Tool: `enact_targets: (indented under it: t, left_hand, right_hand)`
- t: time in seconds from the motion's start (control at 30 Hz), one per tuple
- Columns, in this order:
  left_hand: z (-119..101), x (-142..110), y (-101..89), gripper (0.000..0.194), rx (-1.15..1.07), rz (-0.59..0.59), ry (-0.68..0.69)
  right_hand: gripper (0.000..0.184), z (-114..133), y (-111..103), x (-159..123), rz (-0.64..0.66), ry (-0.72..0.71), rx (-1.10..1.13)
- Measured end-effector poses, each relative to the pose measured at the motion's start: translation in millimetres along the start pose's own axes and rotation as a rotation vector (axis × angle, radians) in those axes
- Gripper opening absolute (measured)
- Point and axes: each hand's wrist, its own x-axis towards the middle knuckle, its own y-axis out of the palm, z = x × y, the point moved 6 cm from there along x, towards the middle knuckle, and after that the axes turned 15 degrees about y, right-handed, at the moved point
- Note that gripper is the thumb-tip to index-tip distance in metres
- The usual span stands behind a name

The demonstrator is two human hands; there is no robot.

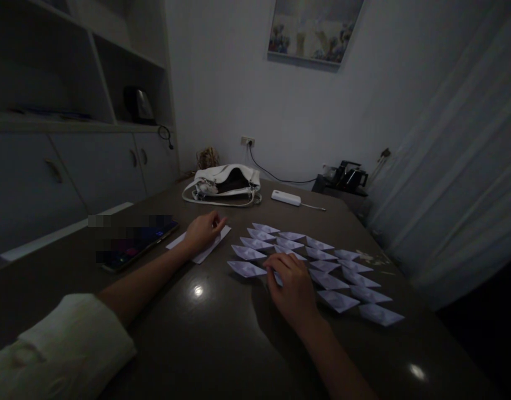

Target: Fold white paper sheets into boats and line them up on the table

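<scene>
Several folded white paper boats stand in rows on the dark table, one of them the paper boat (pixel 246 269) at the near left of the group. My right hand (pixel 292 286) reaches in among them, its thumb and fingers curled around another paper boat (pixel 279 279), mostly hidden beneath the hand. To the left, my left hand (pixel 203 232) rests on flat white paper sheets (pixel 211 249) with its fingers loosely curled in; nothing shows in them. A lit phone (pixel 134 247), partly blurred out, lies left of the sheets.
On the brown table (pixel 197 344), a white handbag (pixel 226 186) sits gaping at the back. Right of it lies a white power bank (pixel 286 198) with a short cable. A black kettle (pixel 352 176) stands beyond the table's far right. Cabinets (pixel 92 161) line the left wall.
</scene>
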Motion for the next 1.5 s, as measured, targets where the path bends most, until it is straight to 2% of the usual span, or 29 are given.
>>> enact_targets:
  t: [0.2,0.43,0.73,0.87,1.07,1.23,1.5]
  left_hand:
    - [1,0,4.4,0.040,-0.002,0.012,0.050]
    - [-1,0,7.7,0.033,0.031,0.082,0.089]
    - [-18,-5,3.4,0.042,0.136,0.178,0.038]
    - [-24,-9,6.8,0.034,0.166,0.235,0.025]
    - [-24,-11,15.9,0.031,0.190,0.321,0.027]
    - [-24,-13,16.0,0.030,0.219,0.378,0.025]
    - [-18,-16,13.7,0.032,0.181,0.376,0.007]
  right_hand:
    - [0.015,1,-1,0,0.010,0.014,-0.002]
    - [0.016,3,-2,1,0.017,0.011,-0.027]
    - [0.016,2,-2,0,0.017,0.018,-0.019]
    - [0.016,2,-3,0,0.019,0.019,-0.023]
    - [0.016,-1,-3,1,0.007,0.017,-0.023]
    - [0.016,0,-4,2,0.008,0.007,-0.050]
    - [0.016,-1,-7,2,-0.027,0.014,-0.071]
